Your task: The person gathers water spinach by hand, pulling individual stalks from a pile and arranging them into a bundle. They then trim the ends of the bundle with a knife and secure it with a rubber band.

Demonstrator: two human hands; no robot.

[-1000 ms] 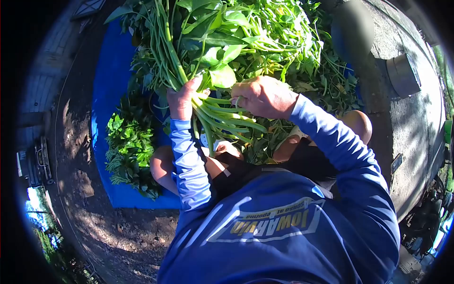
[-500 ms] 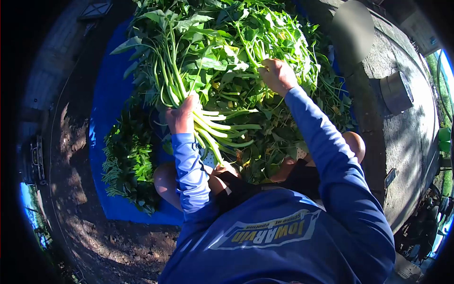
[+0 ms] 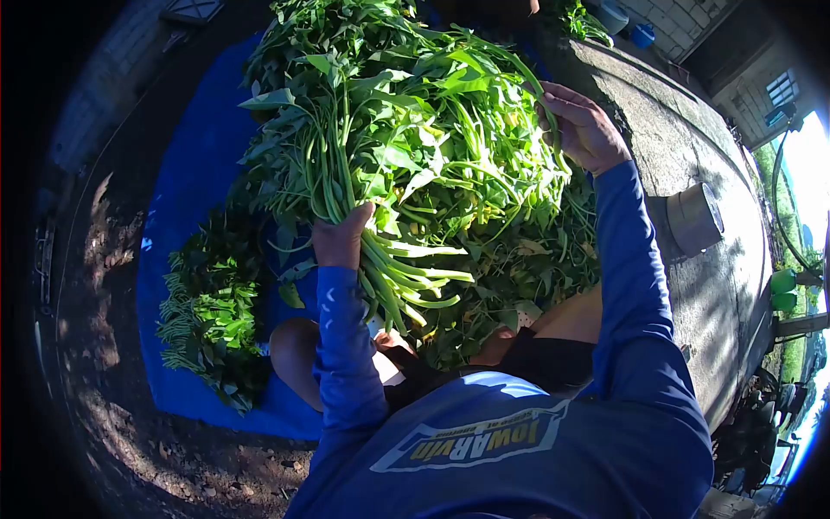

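Note:
My left hand (image 3: 341,235) is closed around a thick bunch of water spinach (image 3: 402,272). Its cut pale-green stem ends point right and down toward my lap, while the leafy part spreads upward. Out to the right, my right hand (image 3: 588,130) has its fingers closed on a single long water spinach stem (image 3: 546,108), which curves up and left over the heap. Beneath and beyond both hands lies a large leafy heap (image 3: 510,156) of the same greens, bright in the sun. Parts of the left fingers are hidden behind the stems.
A blue tarp (image 3: 186,173) lies under the greens. Tidy bundles (image 3: 216,311) rest on it at the left. To the right is a concrete slab (image 3: 718,303) with a metal cylinder (image 3: 694,218) on it. My bent knees flank the loose leaves.
My right hand has moved right and slightly up from the middle of the heap, drawing out a long stem. My left hand still grips the bunch. The view has shifted.

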